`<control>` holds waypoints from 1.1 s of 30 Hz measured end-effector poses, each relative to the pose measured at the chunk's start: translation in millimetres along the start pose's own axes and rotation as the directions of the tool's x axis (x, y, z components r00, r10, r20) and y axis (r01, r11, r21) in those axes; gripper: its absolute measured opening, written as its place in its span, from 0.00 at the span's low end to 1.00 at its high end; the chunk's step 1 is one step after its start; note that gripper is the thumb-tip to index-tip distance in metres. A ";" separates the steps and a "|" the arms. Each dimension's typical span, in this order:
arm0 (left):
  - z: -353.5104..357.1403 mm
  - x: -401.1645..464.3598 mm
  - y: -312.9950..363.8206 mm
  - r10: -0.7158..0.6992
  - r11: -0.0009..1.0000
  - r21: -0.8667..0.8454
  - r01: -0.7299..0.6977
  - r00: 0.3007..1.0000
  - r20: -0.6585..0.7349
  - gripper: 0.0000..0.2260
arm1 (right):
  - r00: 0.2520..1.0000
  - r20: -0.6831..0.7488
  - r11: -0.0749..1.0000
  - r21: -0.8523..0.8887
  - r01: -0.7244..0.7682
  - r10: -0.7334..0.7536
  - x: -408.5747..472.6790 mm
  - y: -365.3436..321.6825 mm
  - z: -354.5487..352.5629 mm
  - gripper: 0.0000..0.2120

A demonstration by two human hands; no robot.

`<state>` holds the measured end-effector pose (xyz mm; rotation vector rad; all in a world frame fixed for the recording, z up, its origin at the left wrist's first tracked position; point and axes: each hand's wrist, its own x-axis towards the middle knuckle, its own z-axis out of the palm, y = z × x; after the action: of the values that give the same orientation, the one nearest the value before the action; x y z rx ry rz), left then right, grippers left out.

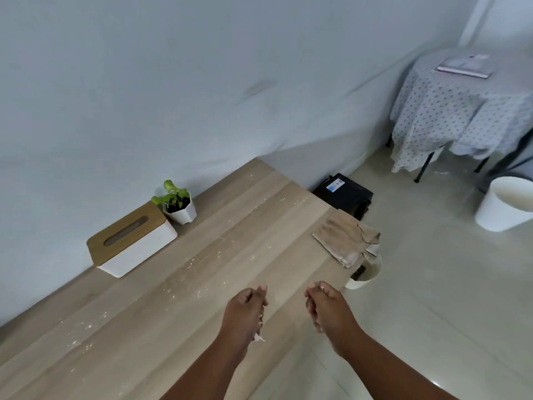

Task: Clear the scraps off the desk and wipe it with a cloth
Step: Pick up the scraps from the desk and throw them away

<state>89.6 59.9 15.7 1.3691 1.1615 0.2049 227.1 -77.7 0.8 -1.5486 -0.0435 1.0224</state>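
I see soft, even, bluish daylight with faint shadows; slight blur throughout, wide-angle bending towards the edges, and a small glare on the floor [435, 381]

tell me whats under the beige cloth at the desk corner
The folded beige cloth lies on the light wooden desk, overhanging its edge. Below it stands a small white bin; the cloth and desk hide most of its inside.

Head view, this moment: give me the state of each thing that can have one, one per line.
Left hand: fingers curled, gripping pale scraps.
Right hand: fingers curled, pinching a small pale scrap.
Desk: strewn with pale scraps, not yet wiped.
Cloth: folded, untouched, overhanging the desk's edge.
Small bin: open, below the desk edge.
Tissue box: lidded, upright.
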 end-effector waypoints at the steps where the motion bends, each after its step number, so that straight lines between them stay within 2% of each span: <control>1: 12.6 -0.9 2.3 -0.006 1.000 0.000 0.006 1.000 0.012 0.20 | 1.000 -0.016 1.000 0.019 -0.013 0.013 0.6 2.2 -14.0 0.12; 10: 121.3 -2.0 10.5 -0.055 0.997 0.069 0.043 0.983 0.176 0.18 | 0.983 -0.182 0.998 0.068 -0.014 0.026 -6.5 13.1 -113.8 0.11; 20: 226.9 20.4 29.9 -0.107 0.987 0.149 0.053 0.916 0.385 0.14 | 0.929 -0.367 0.988 0.155 0.001 0.056 7.6 5.7 -193.0 0.12; 24: 279.6 45.0 42.4 -0.125 0.987 0.143 0.068 0.888 0.443 0.13 | 0.902 -0.428 0.990 0.143 0.012 0.051 28.8 -8.9 -231.7 0.12; 28: 326.4 73.2 63.7 -0.141 0.983 0.170 0.064 0.858 0.494 0.16 | 0.867 -0.495 0.993 0.119 -0.003 0.062 58.0 -34.8 -266.9 0.12; 33: 372.9 112.5 100.2 -0.179 0.979 0.181 0.098 0.840 0.512 0.16 | 0.845 -0.530 0.994 0.111 -0.014 0.071 94.6 -75.5 -296.6 0.12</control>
<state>464.6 -73.6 -41.2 1.3464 0.8125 -0.3562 504.2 -236.7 -22.9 -1.6946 0.4300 0.5828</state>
